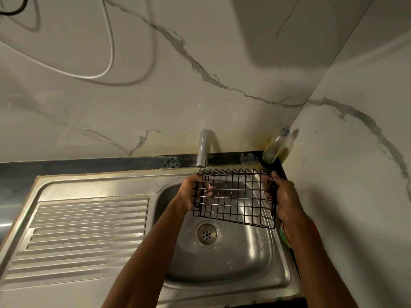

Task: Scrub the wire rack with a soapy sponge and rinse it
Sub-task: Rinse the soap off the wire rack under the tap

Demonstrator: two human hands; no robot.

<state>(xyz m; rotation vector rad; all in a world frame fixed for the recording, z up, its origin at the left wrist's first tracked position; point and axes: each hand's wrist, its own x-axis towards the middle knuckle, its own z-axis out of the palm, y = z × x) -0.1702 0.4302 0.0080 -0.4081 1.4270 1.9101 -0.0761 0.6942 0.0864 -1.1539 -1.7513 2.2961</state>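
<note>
- The left hand [189, 192] grips the left edge of the rack [235, 196] and the right hand [284, 196] grips its right edge, so its long axis runs between them
- The rack hangs tilted over the sink [222, 263]
- The tap [203, 150] sits just beyond the rack's far left corner, nearer the left hand

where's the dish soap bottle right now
In the head view the dish soap bottle leans in the back right corner of the counter, against the marble wall, right of the tap and behind the wire rack.
</note>
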